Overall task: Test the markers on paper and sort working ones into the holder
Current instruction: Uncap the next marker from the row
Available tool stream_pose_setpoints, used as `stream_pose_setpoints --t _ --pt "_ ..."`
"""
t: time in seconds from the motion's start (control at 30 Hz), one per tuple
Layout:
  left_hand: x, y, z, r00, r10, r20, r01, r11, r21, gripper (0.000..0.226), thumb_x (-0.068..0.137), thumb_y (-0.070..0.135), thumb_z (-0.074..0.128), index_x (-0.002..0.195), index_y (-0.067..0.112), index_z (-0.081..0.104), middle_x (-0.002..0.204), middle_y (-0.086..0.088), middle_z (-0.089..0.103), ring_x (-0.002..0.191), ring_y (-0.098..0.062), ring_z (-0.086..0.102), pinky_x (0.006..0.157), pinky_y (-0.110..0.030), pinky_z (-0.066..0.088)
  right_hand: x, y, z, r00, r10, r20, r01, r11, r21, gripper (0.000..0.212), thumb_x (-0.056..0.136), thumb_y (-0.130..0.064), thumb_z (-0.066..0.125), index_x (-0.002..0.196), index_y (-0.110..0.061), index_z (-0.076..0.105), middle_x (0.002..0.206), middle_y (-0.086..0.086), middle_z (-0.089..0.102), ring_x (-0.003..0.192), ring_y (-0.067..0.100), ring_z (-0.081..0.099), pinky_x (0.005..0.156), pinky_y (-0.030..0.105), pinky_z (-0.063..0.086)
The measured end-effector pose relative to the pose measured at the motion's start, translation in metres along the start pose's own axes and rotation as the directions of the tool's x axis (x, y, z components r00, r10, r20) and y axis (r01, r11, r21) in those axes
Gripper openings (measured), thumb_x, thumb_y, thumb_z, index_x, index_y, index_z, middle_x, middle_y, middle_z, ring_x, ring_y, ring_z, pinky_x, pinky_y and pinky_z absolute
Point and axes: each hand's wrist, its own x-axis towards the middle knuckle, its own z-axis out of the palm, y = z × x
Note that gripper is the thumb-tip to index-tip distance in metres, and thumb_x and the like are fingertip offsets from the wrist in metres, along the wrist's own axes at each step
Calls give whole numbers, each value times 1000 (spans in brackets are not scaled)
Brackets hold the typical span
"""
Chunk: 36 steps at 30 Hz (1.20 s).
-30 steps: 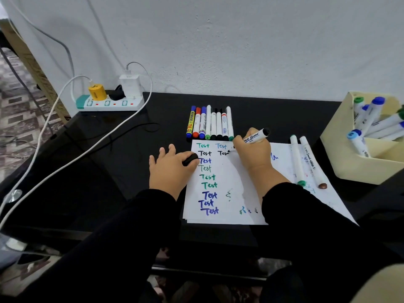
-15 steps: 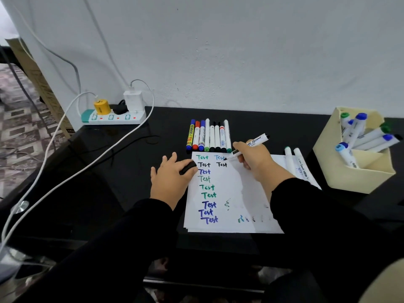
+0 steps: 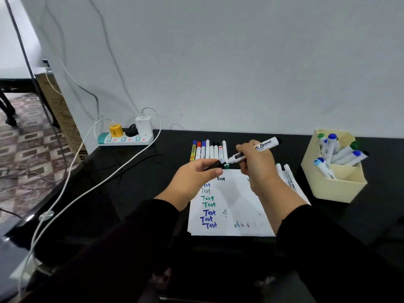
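Right hand (image 3: 255,162) gripping white whiteboard marker (image 3: 254,149) — nib toward small black cap (image 3: 215,165) pinched in left hand (image 3: 194,177), presumably for recapping.

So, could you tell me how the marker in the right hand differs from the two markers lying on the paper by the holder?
The held marker is lifted off the paper and uncapped, its tip meeting the black cap pinched in the left hand; the two lying markers rest flat. The held marker's print is large and black; theirs is small. All have white barrels.
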Motion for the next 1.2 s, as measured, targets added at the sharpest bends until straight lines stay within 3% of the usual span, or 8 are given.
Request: stream_pose_setpoints --t 0.13,0.33,0.47,0.6,0.73,0.93,1.07,1.2 --pt "-13 10 5 999 39 28 -38 999 -34 19 80 11 71 92 25 66 87 10 71 76 3 66 68 -6 48 -16 -14 -5 996 -81 25 82 995 -63 41 86 -5 57 57 -17 30 43 -5 36 39 9 29 37 16 25" --pt "-25 23 8 997 56 61 -56 998 -2 19 79 18 72 94 28 67 83 10 73 77 2 66 82 -14 46 -31 -30 -15 990 -88 107 99 990 -102 39 88 -10 62 58 -17 37 40 -7 38 36 7 31 38 17 28" --pt "-30 29 9 996 66 65 -67 997 25 16 81 20 71 92 31 66 77 10 72 75 2 65 77 -12 43 -34 -33 -17 989 -93 117 99 994 -50 38 88 -11 62 58 -17 38 46 -2 40 38 8 33 38 18 28" --pt "-34 33 10 994 73 79 -77 996 53 11 83 24 68 91 32 65 76 9 70 76 -1 63 74 -10 44 -39 -33 -18 966 -128 226 145 988 -58 40 89 -10 61 58 -16 37 41 -2 39 35 8 32 37 17 27" --pt "-34 34 12 997 50 66 -48 998 -39 11 83 21 67 93 24 66 69 7 69 71 -6 63 63 -7 46 -38 -31 -20 957 -110 270 111 994 11 32 87 -12 65 65 -16 42 40 -6 40 33 7 30 36 16 24" --pt "-32 32 9 994 11 107 -14 999 28 13 92 28 55 100 24 65 77 9 68 80 -5 62 90 -28 43 -35 -35 -24 944 4 328 -11 1000 18 28 84 -15 68 68 -17 44 41 -4 36 36 8 25 40 18 18" --pt "-32 35 8 995 37 89 -41 998 45 18 92 21 56 108 20 65 78 6 67 72 2 61 71 -13 41 -36 -37 -26 947 89 309 -105 994 38 26 90 -27 60 69 -15 49 43 1 42 38 11 31 42 20 21" --pt "-30 36 15 995 80 53 -85 991 100 12 91 18 59 97 25 66 72 8 66 76 -3 60 68 -9 41 -36 -30 -16 984 74 162 -94 988 119 32 93 -14 51 63 -15 38 39 -3 35 32 9 29 44 20 19"
